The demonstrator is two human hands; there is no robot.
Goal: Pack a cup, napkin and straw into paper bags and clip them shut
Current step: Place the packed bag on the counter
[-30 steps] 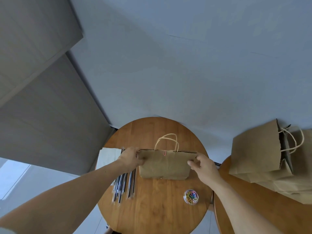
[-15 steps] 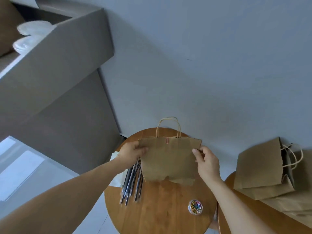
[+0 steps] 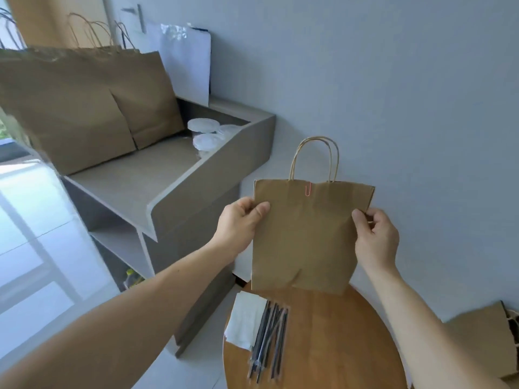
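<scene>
I hold a brown paper bag (image 3: 306, 237) upright in the air above the round wooden table (image 3: 331, 343). An orange paper clip (image 3: 308, 188) sits on its top edge, below the twine handles. My left hand (image 3: 241, 224) pinches the bag's left side and my right hand (image 3: 375, 235) pinches its right side. On the table's left part lie white napkins (image 3: 244, 321) and several dark wrapped straws (image 3: 269, 329). Clear lidded cups (image 3: 205, 134) stand on the grey shelf at the left.
The grey shelf unit (image 3: 157, 186) at the left carries several large brown paper bags (image 3: 84, 108) and a white bag (image 3: 185, 63). Another paper bag (image 3: 488, 341) lies at the right edge. A grey wall is behind.
Both hands have lifted the clipped bag off the table and carried it up and leftward. The view has swung left, so the shelf with bags and cups now shows.
</scene>
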